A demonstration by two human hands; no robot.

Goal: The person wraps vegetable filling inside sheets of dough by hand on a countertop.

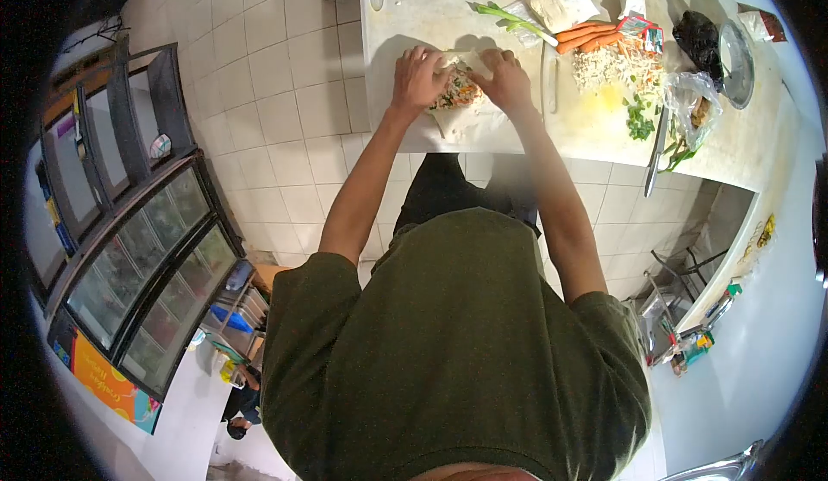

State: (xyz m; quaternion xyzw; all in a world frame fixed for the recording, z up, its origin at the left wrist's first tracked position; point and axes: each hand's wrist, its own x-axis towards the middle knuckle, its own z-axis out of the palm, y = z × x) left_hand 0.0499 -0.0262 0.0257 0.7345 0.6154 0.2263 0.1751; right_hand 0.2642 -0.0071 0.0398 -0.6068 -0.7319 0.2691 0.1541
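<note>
On the near edge of the table lies a pale, thin spring roll wrapper [450, 124] with a heap of chopped vegetable filling [457, 89] on it. My left hand [420, 78] is at the wrapper's left side, fingers curled and thumb pointing in towards the filling. From the right side, my right hand [503, 80] grips the sheet with bent fingers, its thumb near the filling's upper edge. The fingertips of both hands are partly hidden against the sheet. Right of my right hand lies a long, thin, pale utensil [550, 83].
Further right are shredded vegetables [604, 69], carrots [588, 38], a green onion [515, 22] and green leaves [640, 119]. A knife [657, 149] juts over the table's front edge. A metal bowl [738, 63] and black plastic bag [697, 43] stand at right. Another person [245, 403] is at lower left.
</note>
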